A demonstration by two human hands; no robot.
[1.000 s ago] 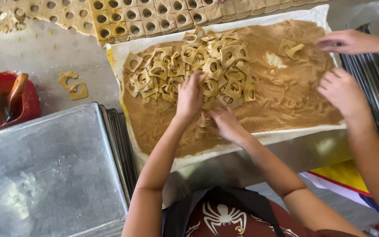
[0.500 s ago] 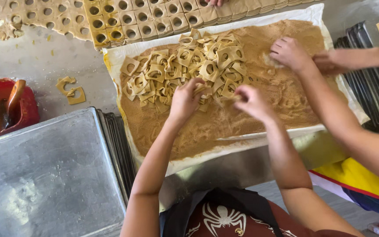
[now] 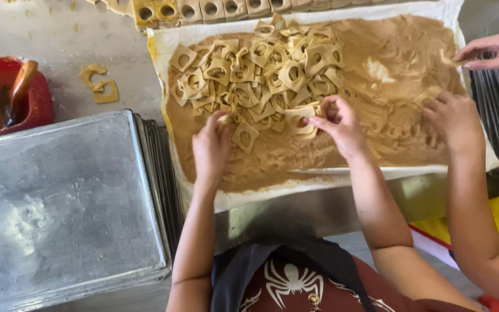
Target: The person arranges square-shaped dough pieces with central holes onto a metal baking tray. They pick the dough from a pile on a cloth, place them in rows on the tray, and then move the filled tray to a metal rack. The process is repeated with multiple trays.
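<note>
1. Two bare hands of the camera wearer work over a heap of square dough cut-outs [image 3: 261, 75], each with a round hole, lying on a bed of brown crumb powder [image 3: 388, 69].
2. Left hand [image 3: 212, 147]: fingers curled downward at the near edge of the heap, fingertips touching a cut-out square [image 3: 245, 136]; whether it is pinched or only touched cannot be told.
3. Right hand [image 3: 342, 124]: thumb and forefinger closed in a pinch on a dough piece [image 3: 313, 110] at the heap's lower right edge, the other fingers loosely bent.
4. White paper sheet [image 3: 249, 199] carrying the powder; its near edge hangs over the worktop.
5. Another person's hands at the right: one hand [image 3: 454, 118] rests with fingers spread in the powder, the second hand [image 3: 495, 51] touches the sheet's far right edge.
6. Metal baking tray [image 3: 64, 202], lying at the left, just beside the sheet.
7. Red bowl [image 3: 36, 92] at the far left, holding a brush.
8. Two stray dough scraps [image 3: 99, 84] on the table between bowl and sheet.
9. Row of uncut dough squares [image 3: 203, 8] along the top edge.
</note>
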